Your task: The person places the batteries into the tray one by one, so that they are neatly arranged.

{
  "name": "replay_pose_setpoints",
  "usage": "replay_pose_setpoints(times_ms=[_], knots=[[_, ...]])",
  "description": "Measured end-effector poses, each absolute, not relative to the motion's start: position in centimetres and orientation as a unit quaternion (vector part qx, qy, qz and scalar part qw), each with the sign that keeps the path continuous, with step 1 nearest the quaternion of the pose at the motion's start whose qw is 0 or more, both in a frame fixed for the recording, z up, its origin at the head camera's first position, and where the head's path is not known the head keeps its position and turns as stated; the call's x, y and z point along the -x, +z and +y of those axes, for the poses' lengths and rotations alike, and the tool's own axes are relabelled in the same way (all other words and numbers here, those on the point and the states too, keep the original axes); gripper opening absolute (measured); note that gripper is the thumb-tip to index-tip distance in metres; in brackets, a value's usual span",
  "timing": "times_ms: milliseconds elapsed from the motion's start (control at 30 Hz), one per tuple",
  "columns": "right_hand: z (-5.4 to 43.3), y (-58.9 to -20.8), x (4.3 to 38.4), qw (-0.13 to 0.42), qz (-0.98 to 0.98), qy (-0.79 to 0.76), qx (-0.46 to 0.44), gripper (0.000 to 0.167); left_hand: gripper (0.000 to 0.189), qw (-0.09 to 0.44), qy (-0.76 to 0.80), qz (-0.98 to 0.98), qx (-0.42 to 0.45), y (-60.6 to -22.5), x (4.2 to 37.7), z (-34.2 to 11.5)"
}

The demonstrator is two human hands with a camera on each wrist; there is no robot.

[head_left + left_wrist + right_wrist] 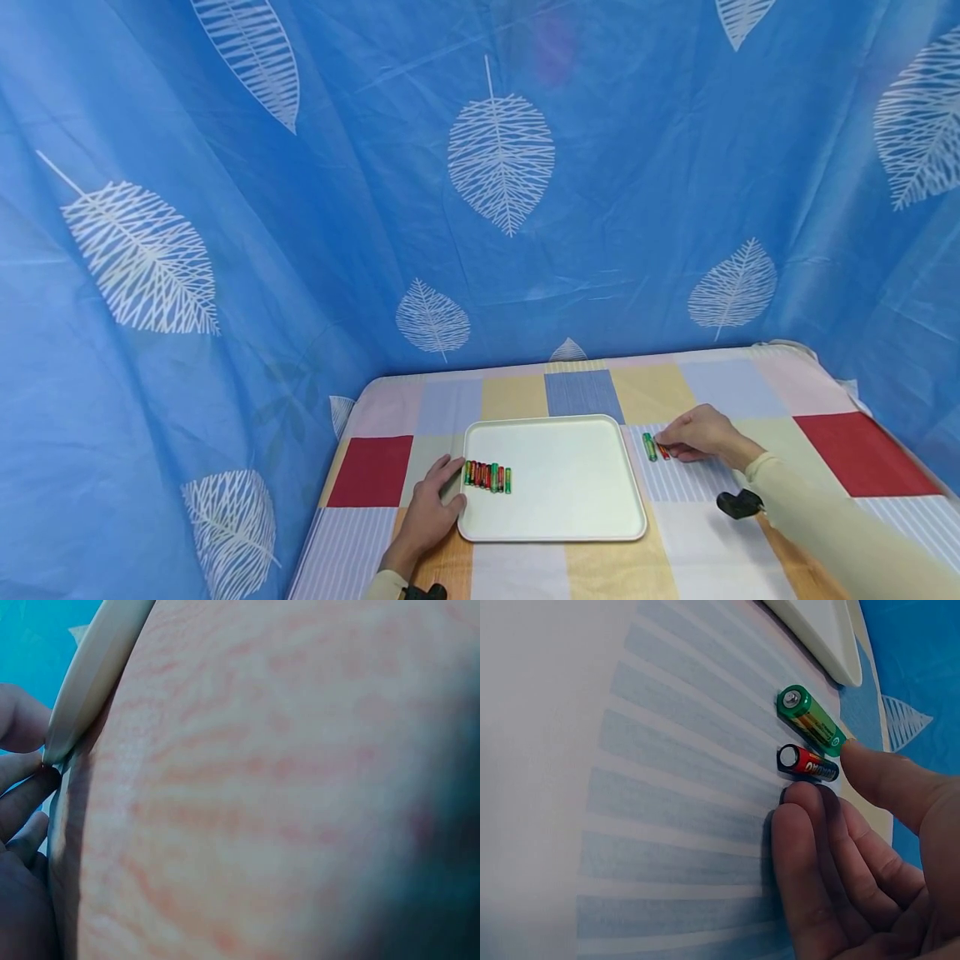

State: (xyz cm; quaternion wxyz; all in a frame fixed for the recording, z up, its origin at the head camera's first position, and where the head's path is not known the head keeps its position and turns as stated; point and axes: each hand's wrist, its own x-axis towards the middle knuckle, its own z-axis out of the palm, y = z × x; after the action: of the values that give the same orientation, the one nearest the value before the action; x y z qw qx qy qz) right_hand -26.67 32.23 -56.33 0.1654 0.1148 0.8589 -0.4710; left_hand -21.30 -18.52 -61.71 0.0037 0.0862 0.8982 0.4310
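A cream tray (562, 517) lies on the table with a row of several red and green batteries (487, 477) along its left side. My left hand (427, 517) rests at the tray's left edge, fingertips and thumb touching the rim; the left wrist view shows its fingers (22, 724) against the rim. To the right of the tray, my right hand (701, 435) has its thumb and fingertips on either side of a small red battery (810, 763) lying on the cloth. A thicker green battery (810, 720) lies beside it, its far end partly behind the thumb.
A patchwork cloth (517, 575) covers the table. Blue curtains with white leaf prints (501, 158) hang behind and at both sides. Each wrist carries a black device (738, 504).
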Motion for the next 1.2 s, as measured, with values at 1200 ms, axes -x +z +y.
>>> replay_pose_setpoints(times_ms=[1200], knots=[[32.3, -56.0, 25.8, 0.144, 0.895, -0.419, -0.057, 0.016, 0.06, 0.001, 0.429, 0.898, -0.096, -61.8, 21.4, -18.8]])
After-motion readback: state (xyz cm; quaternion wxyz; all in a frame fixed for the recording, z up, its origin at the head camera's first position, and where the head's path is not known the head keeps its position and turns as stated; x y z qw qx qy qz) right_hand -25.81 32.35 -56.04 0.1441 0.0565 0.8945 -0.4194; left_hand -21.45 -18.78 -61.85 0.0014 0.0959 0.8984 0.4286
